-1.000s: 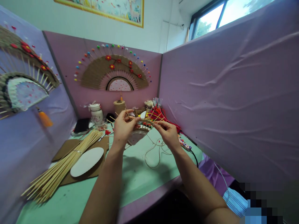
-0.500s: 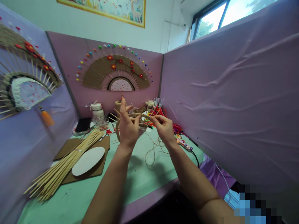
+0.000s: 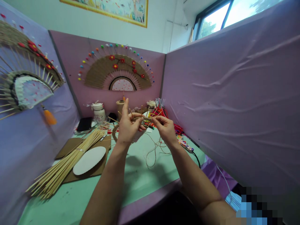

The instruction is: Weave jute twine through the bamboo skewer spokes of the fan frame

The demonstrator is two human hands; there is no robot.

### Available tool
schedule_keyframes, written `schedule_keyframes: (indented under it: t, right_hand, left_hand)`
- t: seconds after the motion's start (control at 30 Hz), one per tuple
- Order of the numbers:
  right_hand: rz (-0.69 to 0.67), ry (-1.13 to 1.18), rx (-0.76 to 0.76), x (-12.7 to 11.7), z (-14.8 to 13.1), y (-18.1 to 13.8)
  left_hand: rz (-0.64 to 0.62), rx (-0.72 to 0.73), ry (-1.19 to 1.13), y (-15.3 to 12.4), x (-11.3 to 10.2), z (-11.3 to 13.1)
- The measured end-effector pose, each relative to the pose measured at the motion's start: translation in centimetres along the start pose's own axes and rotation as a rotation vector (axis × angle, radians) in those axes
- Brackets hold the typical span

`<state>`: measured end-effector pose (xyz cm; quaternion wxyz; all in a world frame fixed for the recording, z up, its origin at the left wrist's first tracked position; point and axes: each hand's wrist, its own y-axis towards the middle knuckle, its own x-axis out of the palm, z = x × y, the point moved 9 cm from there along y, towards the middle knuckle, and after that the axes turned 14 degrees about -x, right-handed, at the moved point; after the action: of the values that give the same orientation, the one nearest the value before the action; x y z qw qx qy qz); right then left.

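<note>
Above the table, my left hand (image 3: 129, 126) grips a round woven piece (image 3: 114, 132) of thin sticks and brown twine, its forefinger pointing up. Sticks jut outward around the piece, and much of it is hidden behind that hand. My right hand (image 3: 165, 126) is closed, thumb and forefinger pinching the piece's twine-wrapped edge at its right side. A loose length of twine (image 3: 154, 153) hangs down and lies in loops on the green tabletop below.
At left, a bundle of bamboo sticks (image 3: 67, 165) and a white oval card (image 3: 90, 161) lie on brown cardboard (image 3: 106, 153). Behind stand a white bottle (image 3: 98, 111) and a twine spool (image 3: 120, 107). A patterned glue gun (image 3: 185, 144) with a black cord lies right.
The woven piece has tilted flatter and shifted slightly left with my left hand. My right hand keeps its pinch at nearly the same spot.
</note>
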<state>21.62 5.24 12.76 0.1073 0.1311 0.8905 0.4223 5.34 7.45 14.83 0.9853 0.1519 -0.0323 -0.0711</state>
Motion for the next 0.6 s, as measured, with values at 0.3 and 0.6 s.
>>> schedule_keyframes:
  t: [0.3,0.6]
  right_hand:
    - [-0.016,-0.006,-0.003,0.2,0.5,-0.2]
    - [0.058,-0.042,-0.141,-1.4,-2.6,-0.7]
  left_hand:
    - [0.045,-0.037,-0.088,0.7,-0.5,-1.1]
    - [0.087,-0.034,-0.073,0.5,-0.9,-0.9]
